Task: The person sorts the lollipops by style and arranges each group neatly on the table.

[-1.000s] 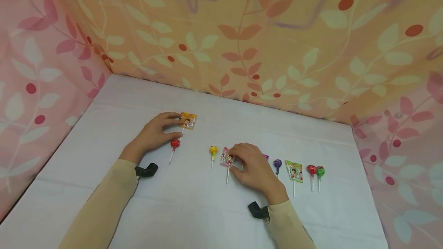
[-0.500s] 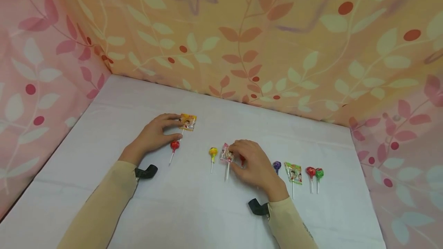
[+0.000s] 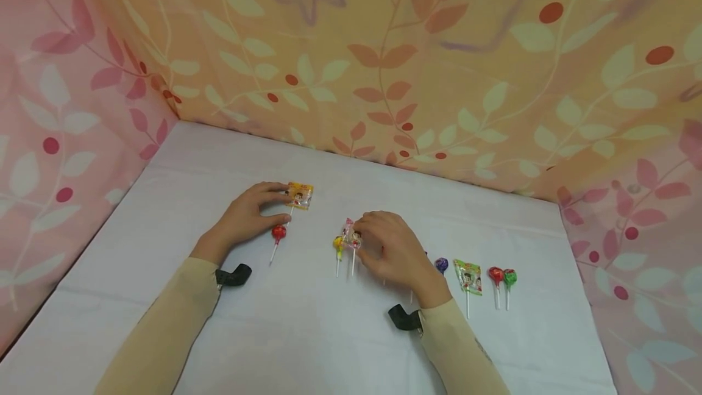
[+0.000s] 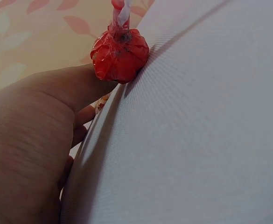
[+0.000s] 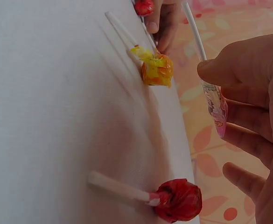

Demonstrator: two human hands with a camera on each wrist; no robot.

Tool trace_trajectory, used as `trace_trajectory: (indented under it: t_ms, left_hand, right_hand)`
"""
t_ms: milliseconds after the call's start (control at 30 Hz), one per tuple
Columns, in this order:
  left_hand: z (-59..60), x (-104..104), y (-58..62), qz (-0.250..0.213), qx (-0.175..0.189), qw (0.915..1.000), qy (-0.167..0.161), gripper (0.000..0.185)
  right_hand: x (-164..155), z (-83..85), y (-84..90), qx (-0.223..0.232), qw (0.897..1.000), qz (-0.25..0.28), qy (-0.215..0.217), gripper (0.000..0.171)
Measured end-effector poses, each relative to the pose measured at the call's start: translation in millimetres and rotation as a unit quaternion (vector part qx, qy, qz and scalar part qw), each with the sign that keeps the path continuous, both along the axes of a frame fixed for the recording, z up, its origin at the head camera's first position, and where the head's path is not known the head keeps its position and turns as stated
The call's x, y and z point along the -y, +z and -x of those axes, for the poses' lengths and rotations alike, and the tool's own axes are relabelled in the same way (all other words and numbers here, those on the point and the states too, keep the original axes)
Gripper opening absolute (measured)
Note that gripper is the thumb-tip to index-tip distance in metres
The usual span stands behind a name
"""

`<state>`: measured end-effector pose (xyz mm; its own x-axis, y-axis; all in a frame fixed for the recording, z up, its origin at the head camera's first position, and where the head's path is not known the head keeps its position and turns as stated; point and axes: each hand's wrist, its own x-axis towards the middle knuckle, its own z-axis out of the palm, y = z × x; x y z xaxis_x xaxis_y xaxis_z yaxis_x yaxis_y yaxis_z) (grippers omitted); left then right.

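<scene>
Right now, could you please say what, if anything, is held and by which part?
The right hand pinches the pink lollipop by its wrapper, near the stick. The left hand touches the orange lollipop without visible grip.

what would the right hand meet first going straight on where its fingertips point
Probably the yellow lollipop, just beyond the pink-wrapped lollipop that the right hand pinches. Depth is unclear: that hand looks raised, so it might pass above.

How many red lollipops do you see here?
3. One red lollipop is by the left hand; a second red lollipop is near the right hand, mostly covered in the head view; a third red lollipop lies beside the green-balled one. Hands may hide more.
</scene>
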<state>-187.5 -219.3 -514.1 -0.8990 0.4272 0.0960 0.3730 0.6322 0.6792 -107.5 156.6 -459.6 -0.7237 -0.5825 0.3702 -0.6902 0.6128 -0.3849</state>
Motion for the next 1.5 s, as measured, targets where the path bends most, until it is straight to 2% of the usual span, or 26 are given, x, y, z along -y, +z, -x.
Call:
trace_trajectory:
  t_ms: [500, 800, 1100, 1300, 1500]
  left_hand:
    - [-0.6, 0.1, -0.1, -0.005, -0.001, 0.9999, 0.010, 0.052]
    - [-2.2, -0.7, -4.7, 0.001, -0.001, 0.9999, 0.011, 0.053]
    - [-1.0, -1.9, -1.6, 0.003, -0.007, 0.9999, 0.012, 0.053]
    - [-2.4, -0.1, -1.3, 0.008, -0.009, 0.9999, 0.008, 0.052]
    - [-1.6, -2.3, 0.0, 0.000, -0.018, 0.9998, 0.003, 0.052]
  right_hand:
    - [16.5, 20.9, 9.0, 0.029, 0.999, -0.012, -0.016, 0.040]
    - [26.8, 34.0, 7.3, 0.034, 0.999, -0.006, -0.018, 0.040]
    - [40.7, 51.2, 3.9, 0.050, 0.999, 0.002, 0.001, 0.038]
    - [51.2, 62.8, -1.6, 0.053, 0.999, -0.005, 0.011, 0.037]
    - [58.7, 70.6, 0.9, 0.080, 0.996, -0.030, 0.000, 0.039]
